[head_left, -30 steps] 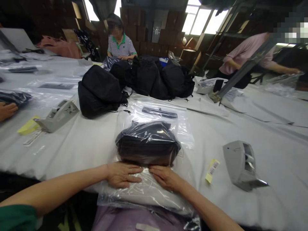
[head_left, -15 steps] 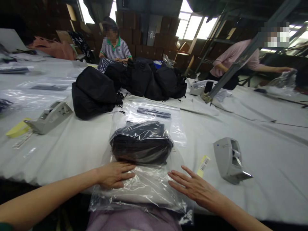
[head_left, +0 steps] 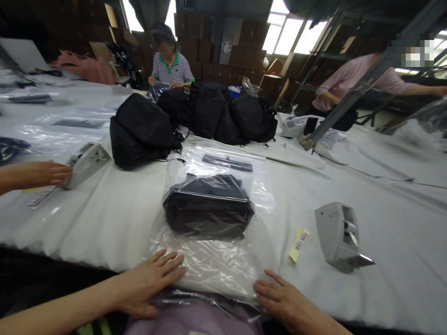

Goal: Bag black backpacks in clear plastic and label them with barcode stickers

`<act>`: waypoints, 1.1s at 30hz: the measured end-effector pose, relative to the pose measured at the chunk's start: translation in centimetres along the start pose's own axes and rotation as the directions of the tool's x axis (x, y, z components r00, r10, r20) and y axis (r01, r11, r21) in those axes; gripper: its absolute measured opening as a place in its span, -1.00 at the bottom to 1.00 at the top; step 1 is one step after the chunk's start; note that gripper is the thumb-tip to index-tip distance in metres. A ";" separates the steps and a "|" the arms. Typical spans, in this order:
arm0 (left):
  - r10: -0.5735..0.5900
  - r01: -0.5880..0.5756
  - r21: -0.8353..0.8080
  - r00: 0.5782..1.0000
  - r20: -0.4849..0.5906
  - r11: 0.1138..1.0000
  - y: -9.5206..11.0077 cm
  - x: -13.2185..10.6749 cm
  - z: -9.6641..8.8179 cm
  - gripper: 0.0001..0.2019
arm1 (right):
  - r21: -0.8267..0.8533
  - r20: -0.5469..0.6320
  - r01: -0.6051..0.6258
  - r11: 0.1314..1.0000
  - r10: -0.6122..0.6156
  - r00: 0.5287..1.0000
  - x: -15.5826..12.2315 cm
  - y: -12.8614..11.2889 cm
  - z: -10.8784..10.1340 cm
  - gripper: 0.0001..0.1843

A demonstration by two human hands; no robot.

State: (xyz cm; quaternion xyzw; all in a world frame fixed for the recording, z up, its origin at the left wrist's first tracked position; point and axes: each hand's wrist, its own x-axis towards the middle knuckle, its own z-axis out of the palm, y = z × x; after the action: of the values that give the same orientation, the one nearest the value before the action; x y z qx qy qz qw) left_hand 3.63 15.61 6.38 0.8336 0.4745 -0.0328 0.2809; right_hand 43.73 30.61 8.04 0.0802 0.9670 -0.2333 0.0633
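A clear plastic bag [head_left: 216, 260] lies in front of me, with a folded black bag [head_left: 209, 211] inside its far part. My left hand [head_left: 150, 281] rests open on the near left side of the plastic, fingers spread. On the near right edge lies my right hand [head_left: 284, 298], also open, fingers stretched toward the plastic. Beneath the far end of the plastic is another clear bag [head_left: 263, 186] with a dark printed strip. To the right of the plastic lies a yellow and white barcode label [head_left: 299, 244].
A grey tape dispenser [head_left: 335, 237] stands at the right, another tape dispenser [head_left: 89, 165] at the left. Another person's hand [head_left: 52, 174] reaches in beside the left one. Black drawstring bags [head_left: 143, 132] are heaped beyond. Two people stand farther back, near a slanted metal post [head_left: 349, 102].
Both my hands have moved toward me along the plastic, whose near edge is now drawn in at the table edge. Another person's hand has come in from the left to the tape dispenser.
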 end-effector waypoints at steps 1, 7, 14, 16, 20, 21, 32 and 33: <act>0.012 -0.012 -0.001 1.000 0.018 1.000 -0.4 0.1 0.1 0.07 | 0.097 -0.047 -0.070 0.993 0.075 0.996 0.0 0.0 -0.1 -0.68; -0.021 0.022 -0.088 1.000 0.015 0.996 -0.9 -2.8 -1.9 0.14 | 0.526 -0.341 -0.367 0.767 0.585 0.736 0.2 0.9 -2.7 -0.60; -0.069 0.225 0.327 0.902 -0.427 0.918 -1.4 -5.3 1.4 -0.18 | 0.605 -0.364 -0.347 0.716 0.637 0.680 1.3 1.6 -4.4 -0.58; 0.046 0.180 0.387 0.860 -0.507 0.904 -2.1 -4.8 2.8 -0.33 | 0.608 -0.353 -0.345 0.714 0.634 0.688 1.1 1.6 -4.0 -0.57; 0.235 -0.133 0.231 0.834 -0.499 0.964 -3.5 -4.3 4.8 -0.65 | 0.562 -0.277 -0.327 0.759 0.546 0.791 0.0 1.3 -2.0 -0.61; 0.230 -0.190 0.130 0.831 -0.506 0.973 -3.9 -4.4 5.0 -0.66 | 0.542 -0.248 -0.321 0.776 0.513 0.822 -0.2 1.1 -1.5 -0.64; -0.560 -0.021 -0.659 0.505 -0.656 0.752 -5.9 -3.1 -0.7 -0.58 | 0.715 -0.361 -0.266 0.646 0.668 0.650 1.8 2.1 -4.0 -0.56; -0.561 -0.046 -0.650 0.462 -0.687 0.758 -5.9 -2.5 -1.4 -0.60 | 0.735 -0.400 -0.238 0.635 0.689 0.604 2.2 2.5 -4.4 -0.54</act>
State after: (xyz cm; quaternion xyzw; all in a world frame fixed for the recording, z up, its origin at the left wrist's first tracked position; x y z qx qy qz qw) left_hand -2.75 16.66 5.76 0.5178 0.6618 0.4855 0.2414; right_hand 41.68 35.12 10.46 0.4373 0.7311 -0.4630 -0.2447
